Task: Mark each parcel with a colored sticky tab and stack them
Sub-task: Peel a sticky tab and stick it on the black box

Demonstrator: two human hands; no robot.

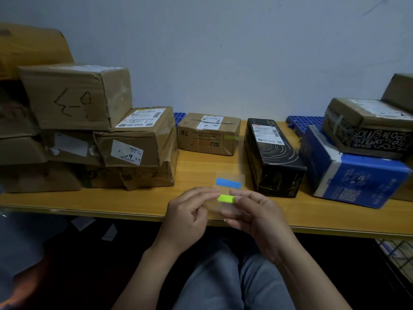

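Note:
My left hand (pixel 190 214) and my right hand (pixel 254 211) meet above the front edge of the wooden table (pixel 196 166). Between their fingertips they pinch a green sticky tab pad (pixel 226 198) on a clear sheet. A blue sticky tab (pixel 228 183) lies on the same clear sheet just behind. A small brown parcel (pixel 209 134) marked "7#" stands at the back centre, with a green tab on its right side. A black parcel (pixel 273 156) stands to its right.
A stack of brown cardboard parcels (pixel 89 130) fills the left side of the table. At the right, a blue parcel (pixel 355 173) carries a brown patterned box (pixel 368 126). A blue plastic crate (pixel 306 123) sits against the wall. Paper scraps lie on the floor below.

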